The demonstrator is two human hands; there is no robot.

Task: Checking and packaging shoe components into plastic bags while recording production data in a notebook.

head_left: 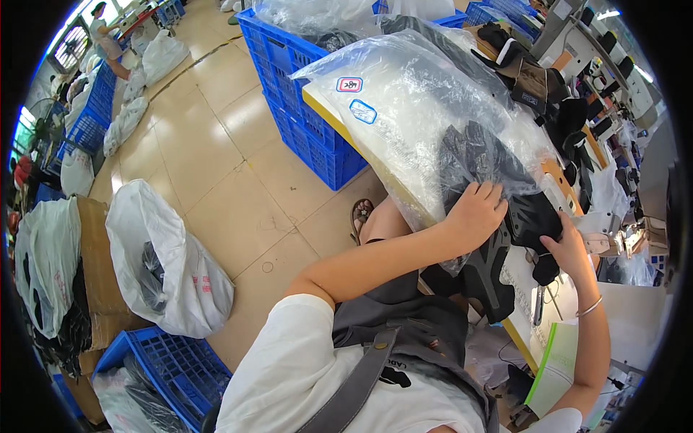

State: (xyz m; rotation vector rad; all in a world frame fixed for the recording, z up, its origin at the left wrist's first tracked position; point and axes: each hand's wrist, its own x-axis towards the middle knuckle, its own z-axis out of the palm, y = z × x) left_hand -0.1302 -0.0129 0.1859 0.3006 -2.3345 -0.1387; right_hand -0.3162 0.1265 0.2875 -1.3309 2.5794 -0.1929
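Note:
A large clear plastic bag (404,94) with two small bordered labels lies across the work table. Dark shaped pieces (473,151) show through its film near the open end. My left hand (475,215) has its fingers curled on the bag's near edge, over the black pieces. My right hand (569,251) grips the right side of a black shaped piece (530,220), thumb on top. Beside it another black piece with grey panels (485,278) hangs over the table's yellow edge (520,343). What lies under my left palm is hidden.
Stacked blue crates (303,123) stand beyond the table. On the tiled floor at left are a white sack (170,252), a blue crate (180,375) and a cardboard box (101,260). A green-edged sheet (556,364) lies by my right forearm. Another person (105,36) is far off.

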